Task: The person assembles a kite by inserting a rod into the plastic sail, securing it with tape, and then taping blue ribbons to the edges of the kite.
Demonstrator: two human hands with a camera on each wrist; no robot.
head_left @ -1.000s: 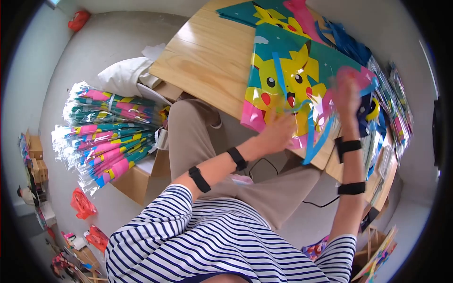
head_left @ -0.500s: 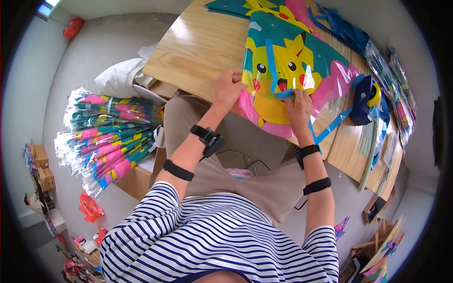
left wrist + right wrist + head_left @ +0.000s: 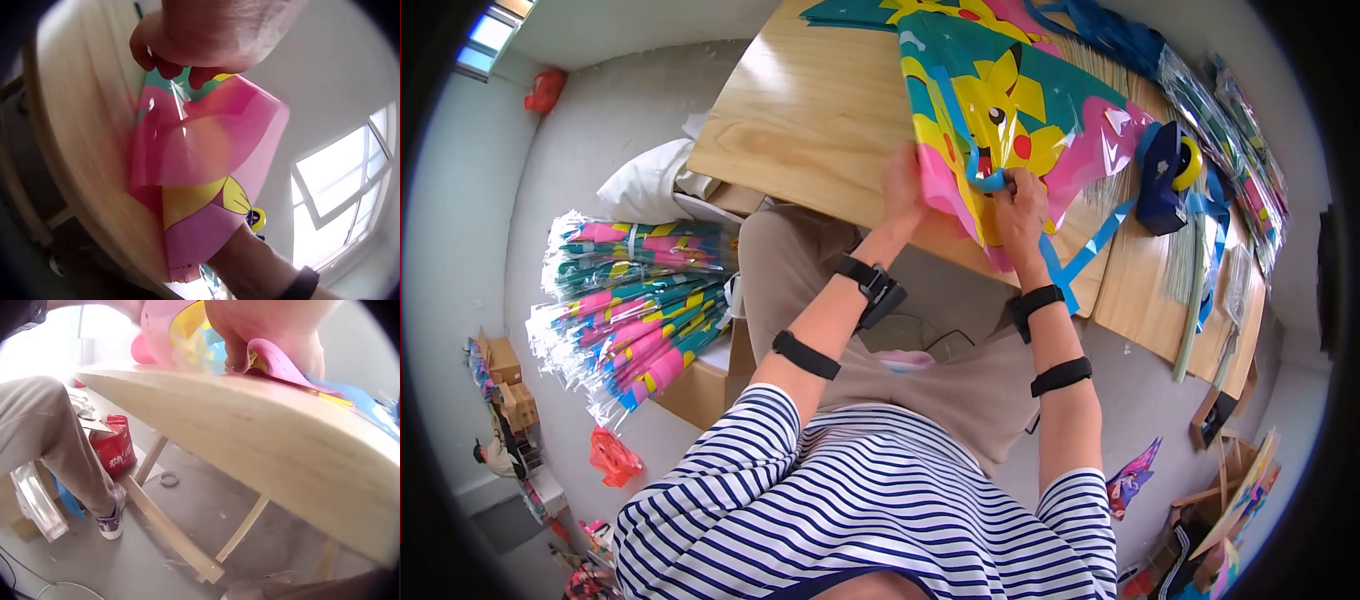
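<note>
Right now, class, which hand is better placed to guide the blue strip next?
Probably the right hand: its fingers pinch the blue strip; the left hand is at the edge of the printed sheet.

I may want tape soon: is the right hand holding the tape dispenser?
No, the tape dispenser stands on the table, apart from the right hand, whose fingers are on the printed sheet.

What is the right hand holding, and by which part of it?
The right hand pinches the blue ribbon near its bend; whether it also grips the sheet cannot be told.
</note>
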